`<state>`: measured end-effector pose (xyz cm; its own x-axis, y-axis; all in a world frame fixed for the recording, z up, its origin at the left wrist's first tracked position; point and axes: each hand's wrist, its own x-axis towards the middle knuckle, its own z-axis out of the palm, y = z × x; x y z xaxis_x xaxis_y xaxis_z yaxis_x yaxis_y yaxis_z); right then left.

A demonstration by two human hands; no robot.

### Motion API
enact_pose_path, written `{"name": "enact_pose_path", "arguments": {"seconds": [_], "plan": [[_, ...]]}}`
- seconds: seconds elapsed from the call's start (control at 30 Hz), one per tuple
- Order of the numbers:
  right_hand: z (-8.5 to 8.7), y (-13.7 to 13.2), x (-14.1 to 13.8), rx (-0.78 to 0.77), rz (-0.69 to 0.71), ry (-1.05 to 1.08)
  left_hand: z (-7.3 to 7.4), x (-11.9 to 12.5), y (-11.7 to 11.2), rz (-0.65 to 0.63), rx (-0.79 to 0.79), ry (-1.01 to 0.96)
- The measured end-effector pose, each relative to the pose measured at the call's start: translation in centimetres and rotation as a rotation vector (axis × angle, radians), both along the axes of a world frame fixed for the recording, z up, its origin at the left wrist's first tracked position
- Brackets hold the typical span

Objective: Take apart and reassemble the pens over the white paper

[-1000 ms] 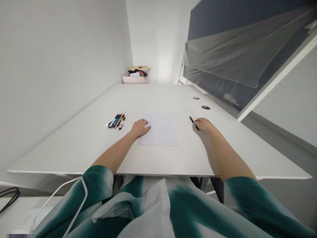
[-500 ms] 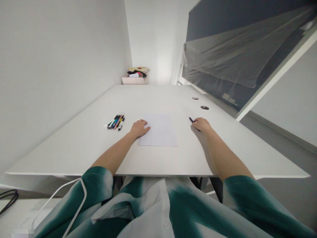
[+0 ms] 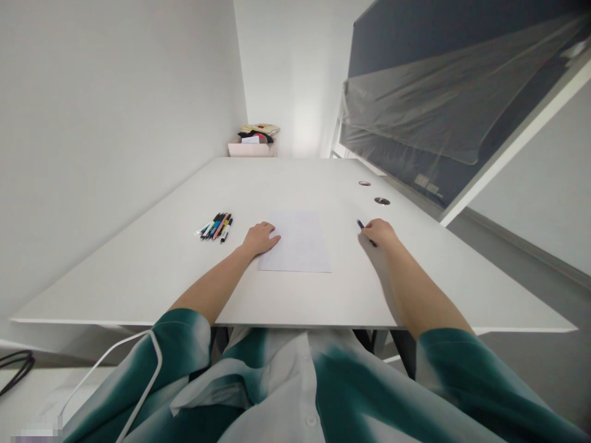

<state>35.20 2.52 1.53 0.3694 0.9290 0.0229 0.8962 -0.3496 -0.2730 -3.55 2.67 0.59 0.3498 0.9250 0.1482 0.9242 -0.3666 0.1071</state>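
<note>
The black pen (image 3: 367, 233) has shifted slightly rightward, pinched firmly in your right grip (image 3: 379, 232) at one o'clock, while your empty, relaxed left grip (image 3: 261, 239) rests on the table (image 3: 138, 271) against the left edge of the sheet of paper (image 3: 295, 241) at twelve o'clock, with the bundle of colored pens (image 3: 215, 227) just beyond at eleven o'clock.

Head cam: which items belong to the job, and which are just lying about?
In use:
- black pen, held in right hand
- sheet of paper, under left hand

Lying about:
- untouched bunch of coloured pens
- pink box at the desk's far end
- plastic-covered dark panel
</note>
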Motion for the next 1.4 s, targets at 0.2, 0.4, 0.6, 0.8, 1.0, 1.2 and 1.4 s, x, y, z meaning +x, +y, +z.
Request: {"name": "enact_pose_path", "arguments": {"seconds": [0.2,0.4,0.6,0.8,1.0,1.2,1.4], "plan": [[0.1,0.0,0.4,0.014,-0.065,-0.038,0.0,0.0,0.0,-0.005,-0.006,-0.005],[-0.2,-0.1,0.3,0.047,-0.058,-0.032,-0.1,0.0,0.2,0.009,-0.001,-0.005],[-0.2,-0.5,-0.2,0.089,-0.059,-0.005,-0.1,0.0,0.1,0.018,-0.010,-0.025],[0.0,-0.5,-0.2,0.073,-0.071,0.016,-0.2,-0.1,0.3,0.024,-0.010,-0.038],[1.2,-1.3,-1.9,0.144,-0.065,-0.020,-0.5,-0.1,0.6,0.030,-0.012,-0.057],[0.2,-1.7,-8.4,0.231,0.452,-0.035,-0.8,-0.2,0.8,0.037,-0.004,-0.069],[-1.4,-2.0,-11.1,0.166,0.709,-0.116,-1.0,-0.3,0.9,0.015,0.013,-0.069]]}}
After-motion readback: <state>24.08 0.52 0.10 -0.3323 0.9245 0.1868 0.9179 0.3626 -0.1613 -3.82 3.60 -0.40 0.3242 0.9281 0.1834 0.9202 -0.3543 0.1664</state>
